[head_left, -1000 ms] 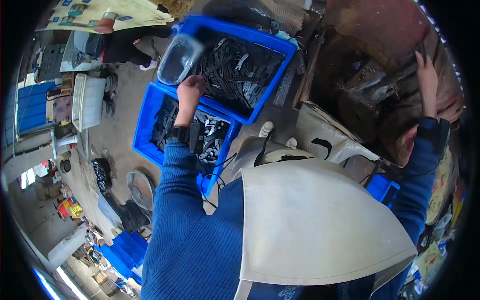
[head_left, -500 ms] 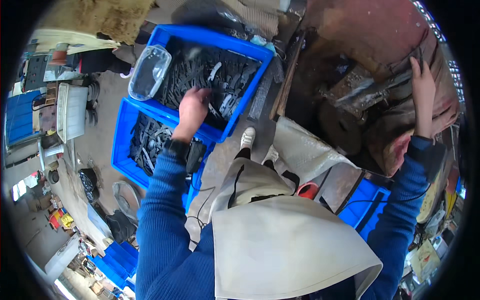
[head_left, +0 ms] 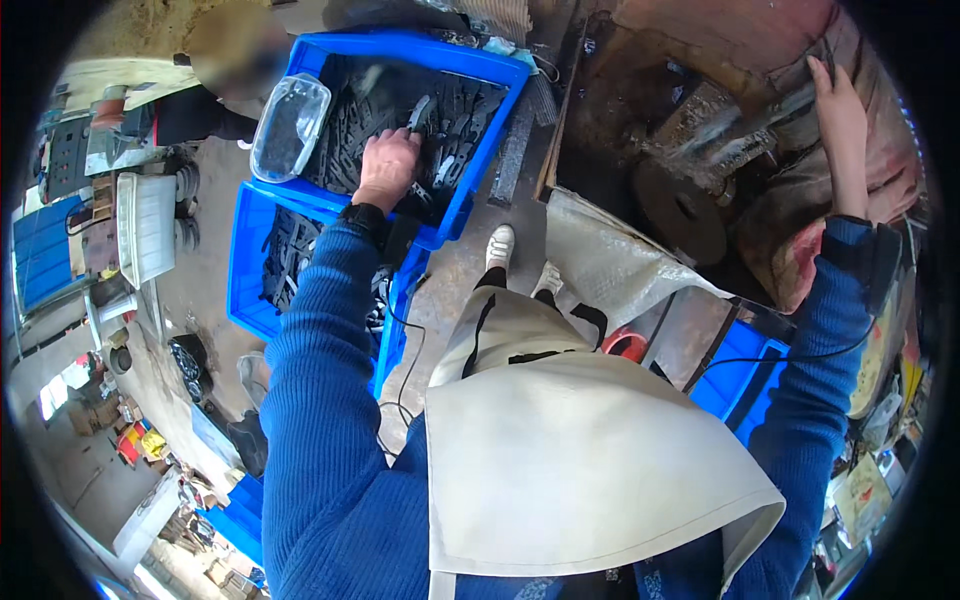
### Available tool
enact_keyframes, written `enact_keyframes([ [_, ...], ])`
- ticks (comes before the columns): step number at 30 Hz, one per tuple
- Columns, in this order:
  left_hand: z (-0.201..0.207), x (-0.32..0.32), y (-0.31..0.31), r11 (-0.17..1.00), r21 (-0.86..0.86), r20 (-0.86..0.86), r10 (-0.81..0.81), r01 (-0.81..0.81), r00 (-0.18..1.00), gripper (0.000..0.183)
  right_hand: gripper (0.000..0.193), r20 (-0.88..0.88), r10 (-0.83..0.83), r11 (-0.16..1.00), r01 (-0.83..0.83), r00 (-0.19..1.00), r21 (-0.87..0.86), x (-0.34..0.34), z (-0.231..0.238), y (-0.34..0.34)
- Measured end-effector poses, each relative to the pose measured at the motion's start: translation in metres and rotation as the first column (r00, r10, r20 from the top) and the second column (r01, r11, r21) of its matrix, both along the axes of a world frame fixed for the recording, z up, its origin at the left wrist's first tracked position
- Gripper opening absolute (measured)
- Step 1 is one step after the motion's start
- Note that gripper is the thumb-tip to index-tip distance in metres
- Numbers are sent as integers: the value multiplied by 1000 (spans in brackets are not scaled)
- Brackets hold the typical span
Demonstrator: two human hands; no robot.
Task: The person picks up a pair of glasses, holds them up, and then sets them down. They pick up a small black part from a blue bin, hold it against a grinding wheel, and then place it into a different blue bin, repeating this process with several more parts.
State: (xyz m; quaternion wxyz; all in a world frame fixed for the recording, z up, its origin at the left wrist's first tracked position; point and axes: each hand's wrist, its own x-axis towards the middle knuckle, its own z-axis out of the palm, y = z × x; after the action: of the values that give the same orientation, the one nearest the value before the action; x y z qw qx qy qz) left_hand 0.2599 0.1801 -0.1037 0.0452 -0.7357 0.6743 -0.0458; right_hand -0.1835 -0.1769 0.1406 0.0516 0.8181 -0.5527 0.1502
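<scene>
- The left hand (head_left: 390,165) reaches palm-down into a blue bin (head_left: 400,42), its fingertips among dark, flat strips (head_left: 345,140); whether they close on one, I cannot tell.
- These strips lie under and all around that hand, a few paler ones just beside its fingers.
- Left of the left hand, a clear plastic tub (head_left: 288,128) sits tilted at the bin's edge.
- Nearer the body than that hand, a second blue bin (head_left: 240,262) holds similar strips.
- The right hand (head_left: 842,115), well apart, is at a reddish-brown cloth (head_left: 880,150), digits spread; its grip is unclear.
- Left of and below it lies a dark round disc (head_left: 665,215).
</scene>
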Motion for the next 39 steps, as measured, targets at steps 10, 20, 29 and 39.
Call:
enact_keyframes([
  [10,16,5,13,860,-28,-723,334,-509,604,11,52,20,-3,999,4,1000,-50,6,-6,3],
  [20,146,-112,-52,926,-109,-994,-110,-361,17,41,41,41,16,980,-8,999,-200,9,-16,10],
  [29,146,-204,-100,806,-518,-649,-589,288,482,42,33,132,-40,974,68,990,-218,27,-6,37],
  [39,109,-215,-108,890,-296,-703,-449,347,551,29,32,167,-43,985,70,985,-156,32,11,54],
])
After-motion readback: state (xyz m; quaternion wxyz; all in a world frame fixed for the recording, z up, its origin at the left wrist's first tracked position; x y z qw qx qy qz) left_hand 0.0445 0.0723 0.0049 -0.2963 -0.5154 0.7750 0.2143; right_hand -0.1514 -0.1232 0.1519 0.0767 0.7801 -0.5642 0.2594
